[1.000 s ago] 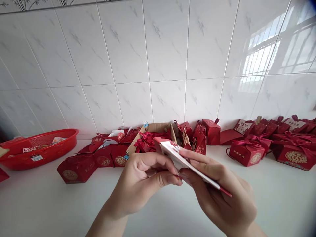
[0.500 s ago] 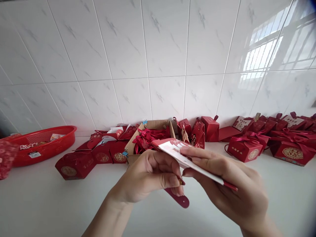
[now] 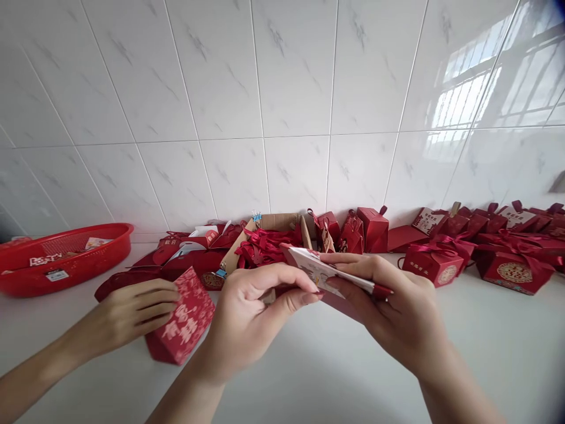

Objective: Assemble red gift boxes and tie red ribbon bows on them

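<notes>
Pinching a flat box (image 3: 309,264) between them, the person's left hand (image 3: 251,318) and right hand (image 3: 388,306) meet just above the white counter (image 3: 485,353), in the near middle of the scene. Both are closed on it. The left thumb and fingers clamp its near left edge, and the right fingers lie along the top with the thumb beneath. The flat box is tilted with its white printed face up and its red side below, probably so that the folds can be seen and worked from both ends at once.

Another person's hand (image 3: 132,312) reaches in from the near left. It rests on a patterned box (image 3: 183,321) that is tipped on the counter, just beside the left hand but apart from it.

Against the tiled wall (image 3: 286,88) at the far middle stands an open cardboard carton (image 3: 282,222) heaped with red ribbons (image 3: 265,244), with a blue clip (image 3: 256,218) on its rim. It seems to be kept within easy reach of both hands. At the far left a red basket (image 3: 88,265) holds a few papers (image 3: 95,242). To the right, made-up gift boxes (image 3: 430,265) tied with ribbon crowd along the wall, and more red boxes lie flat to the left of the carton.
</notes>
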{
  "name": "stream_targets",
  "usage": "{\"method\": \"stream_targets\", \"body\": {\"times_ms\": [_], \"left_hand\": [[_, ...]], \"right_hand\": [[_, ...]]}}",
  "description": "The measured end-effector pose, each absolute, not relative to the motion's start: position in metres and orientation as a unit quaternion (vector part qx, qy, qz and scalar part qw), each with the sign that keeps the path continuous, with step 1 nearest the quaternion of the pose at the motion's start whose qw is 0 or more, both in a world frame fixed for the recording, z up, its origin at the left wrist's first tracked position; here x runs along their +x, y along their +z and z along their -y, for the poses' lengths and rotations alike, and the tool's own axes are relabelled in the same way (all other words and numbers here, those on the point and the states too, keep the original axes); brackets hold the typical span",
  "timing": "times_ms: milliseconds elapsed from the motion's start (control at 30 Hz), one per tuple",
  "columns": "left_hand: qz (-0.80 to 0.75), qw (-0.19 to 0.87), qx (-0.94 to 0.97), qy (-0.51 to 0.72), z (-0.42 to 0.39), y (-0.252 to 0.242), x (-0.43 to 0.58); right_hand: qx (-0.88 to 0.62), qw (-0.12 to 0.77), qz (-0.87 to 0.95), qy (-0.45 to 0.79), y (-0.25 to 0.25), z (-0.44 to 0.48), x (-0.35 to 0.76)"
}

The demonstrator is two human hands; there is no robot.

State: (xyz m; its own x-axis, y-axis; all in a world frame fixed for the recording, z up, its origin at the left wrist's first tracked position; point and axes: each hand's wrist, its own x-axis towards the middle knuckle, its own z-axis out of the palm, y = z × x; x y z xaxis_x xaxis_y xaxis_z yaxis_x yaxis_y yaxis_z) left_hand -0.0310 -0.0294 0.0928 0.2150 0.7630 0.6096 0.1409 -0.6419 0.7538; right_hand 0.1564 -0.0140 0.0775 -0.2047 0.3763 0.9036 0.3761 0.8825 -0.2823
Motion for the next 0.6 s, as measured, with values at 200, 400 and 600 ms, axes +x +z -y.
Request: {"method": "stream_targets", "body": {"times_ms": [200,400,600], "left_hand": [[-0.319,0.275,0.739,0.526,0.029,0.0925,-0.0356],[-0.31,0.299,0.741,0.515,0.0272,0.0921,-0.0317],[-0.292,0.283,0.749,0.523,0.0295,0.0933,-0.0327]], "right_hand": [[-0.243,0.561,0.791,0.016,0.0736,0.0149,0.1598],[-0.236,0.548,0.802,0.006,0.0694,0.0148,0.159],[-0.232,0.546,0.805,0.001,0.0694,0.0155,0.1566]]}}
